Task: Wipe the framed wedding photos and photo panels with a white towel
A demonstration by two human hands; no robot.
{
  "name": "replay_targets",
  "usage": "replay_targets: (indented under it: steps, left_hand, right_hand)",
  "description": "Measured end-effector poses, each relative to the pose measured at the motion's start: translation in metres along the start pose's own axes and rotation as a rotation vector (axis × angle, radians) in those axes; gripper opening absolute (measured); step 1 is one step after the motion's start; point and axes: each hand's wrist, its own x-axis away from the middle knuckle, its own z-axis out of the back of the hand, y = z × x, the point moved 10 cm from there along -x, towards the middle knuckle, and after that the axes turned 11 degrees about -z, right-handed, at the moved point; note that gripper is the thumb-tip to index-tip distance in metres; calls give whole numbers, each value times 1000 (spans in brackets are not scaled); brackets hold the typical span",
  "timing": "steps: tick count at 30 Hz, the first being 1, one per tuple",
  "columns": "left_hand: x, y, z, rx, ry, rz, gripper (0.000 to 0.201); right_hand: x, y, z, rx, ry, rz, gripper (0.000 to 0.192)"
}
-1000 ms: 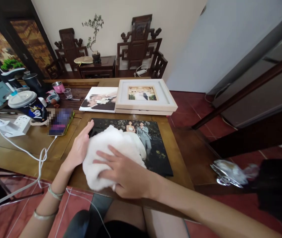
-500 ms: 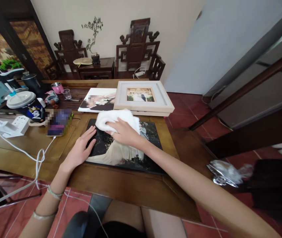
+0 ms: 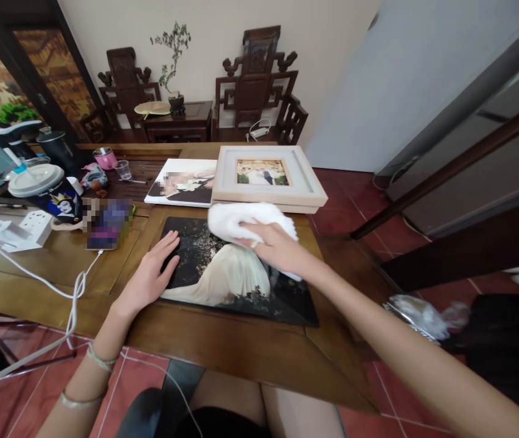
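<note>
A dark wedding photo print [image 3: 222, 277] lies flat on the wooden table [image 3: 241, 347] in front of me. My left hand [image 3: 154, 274] rests flat on the print's left edge, fingers spread, and holds it down. My right hand [image 3: 277, 243] presses a white cloth [image 3: 241, 218] onto the far right part of the print, close to the stacked frames. The cloth covers the upper part of the picture.
A pale wooden picture frame [image 3: 266, 179] sits on another frame behind the print, with a canvas photo [image 3: 184, 182] to its left. A phone [image 3: 108, 225] on a white cable [image 3: 74, 292], a power strip [image 3: 35, 225], cups and a kettle crowd the left side. Carved chairs stand behind.
My right hand has swept the cloth from the print's near left part to its far edge, then to the right. My left hand has stayed on the left edge.
</note>
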Motion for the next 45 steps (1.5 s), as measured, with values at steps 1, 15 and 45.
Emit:
replay_targets:
  steps: [1, 15, 45]
  left_hand:
    - [0, 0, 0, 2, 1, 1, 46]
    - [0, -4, -2, -14, -19, 10, 48]
    - [-3, -3, 1, -28, -10, 11, 49]
  right_hand:
    - [6, 14, 9, 8, 29, -27, 35]
    - [143, -51, -23, 87, -171, 338, 48]
    - [134, -26, -13, 118, -130, 267, 41]
